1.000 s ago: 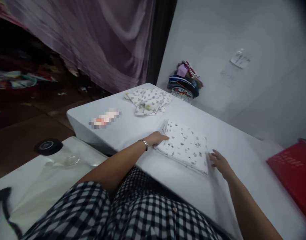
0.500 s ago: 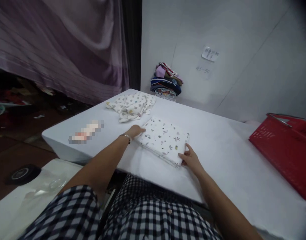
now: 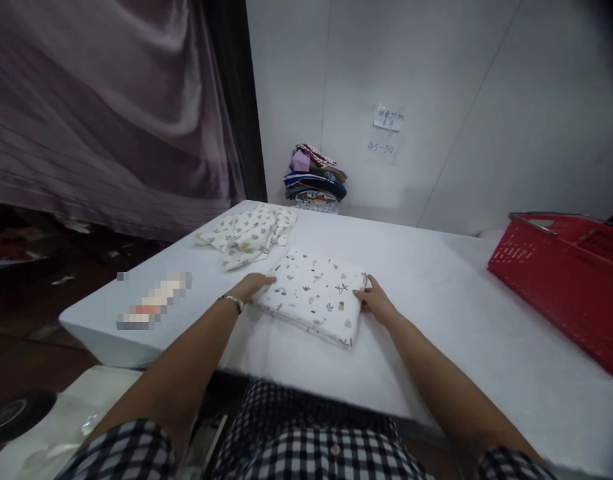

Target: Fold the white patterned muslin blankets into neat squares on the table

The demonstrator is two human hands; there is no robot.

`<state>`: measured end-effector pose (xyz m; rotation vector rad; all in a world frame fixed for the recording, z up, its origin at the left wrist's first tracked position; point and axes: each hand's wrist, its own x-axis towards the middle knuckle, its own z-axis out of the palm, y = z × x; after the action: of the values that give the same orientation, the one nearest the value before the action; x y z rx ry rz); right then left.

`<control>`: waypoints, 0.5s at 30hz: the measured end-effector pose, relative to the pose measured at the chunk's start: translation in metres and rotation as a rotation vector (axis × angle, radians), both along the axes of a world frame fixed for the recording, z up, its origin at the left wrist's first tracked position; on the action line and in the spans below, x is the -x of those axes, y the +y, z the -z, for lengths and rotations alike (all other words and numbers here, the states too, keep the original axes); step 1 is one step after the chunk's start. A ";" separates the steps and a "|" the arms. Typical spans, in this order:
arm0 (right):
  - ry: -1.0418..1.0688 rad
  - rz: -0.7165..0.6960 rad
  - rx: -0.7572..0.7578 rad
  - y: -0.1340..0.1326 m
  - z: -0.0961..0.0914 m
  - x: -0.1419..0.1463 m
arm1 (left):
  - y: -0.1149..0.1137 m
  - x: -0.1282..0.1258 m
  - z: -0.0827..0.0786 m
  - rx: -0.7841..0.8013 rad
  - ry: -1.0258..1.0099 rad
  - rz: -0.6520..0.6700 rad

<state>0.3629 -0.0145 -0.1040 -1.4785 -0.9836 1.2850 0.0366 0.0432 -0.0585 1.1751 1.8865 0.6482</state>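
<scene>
A folded white cloth with small printed figures (image 3: 316, 297) lies flat on the white table (image 3: 436, 313) in front of me. My left hand (image 3: 250, 287) rests at its left edge, fingers tucked against or under the fabric; a bracelet shows on that wrist. My right hand (image 3: 373, 301) grips the cloth's right edge, fingers curled onto it. Both hands touch the cloth from opposite sides.
A crumpled patterned garment (image 3: 249, 230) lies farther back on the left. A stack of folded colourful clothes (image 3: 313, 177) sits against the wall. A red basket (image 3: 566, 273) stands at the right. A blurred small object (image 3: 153, 303) lies near the left table edge.
My right hand moved from beside the cloth's near corner up to its right edge and took hold. My left hand stayed at the left edge. The view swung to the right.
</scene>
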 end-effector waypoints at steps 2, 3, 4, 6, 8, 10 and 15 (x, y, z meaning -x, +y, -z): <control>-0.058 0.008 -0.053 0.012 -0.005 -0.003 | -0.003 -0.002 -0.004 0.055 -0.074 -0.004; -0.093 0.022 -0.082 0.019 -0.008 -0.009 | -0.005 -0.005 -0.005 0.084 -0.132 0.009; -0.134 0.041 -0.110 0.028 -0.013 -0.018 | -0.008 -0.012 -0.006 0.107 -0.200 0.033; -0.256 0.090 -0.151 0.048 -0.022 -0.045 | -0.016 -0.033 -0.003 0.145 -0.354 0.105; -0.409 0.167 -0.185 0.066 -0.029 -0.077 | -0.027 -0.063 0.005 0.176 -0.488 0.176; -0.540 0.211 -0.199 0.076 -0.033 -0.104 | -0.038 -0.095 0.015 0.199 -0.579 0.225; -0.715 0.174 -0.284 0.051 -0.034 -0.108 | -0.054 -0.132 0.031 0.189 -0.672 0.245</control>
<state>0.4708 0.0368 -0.0701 -1.7780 -1.3821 0.4495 0.1689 -0.0104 -0.0895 0.8973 1.1884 0.6137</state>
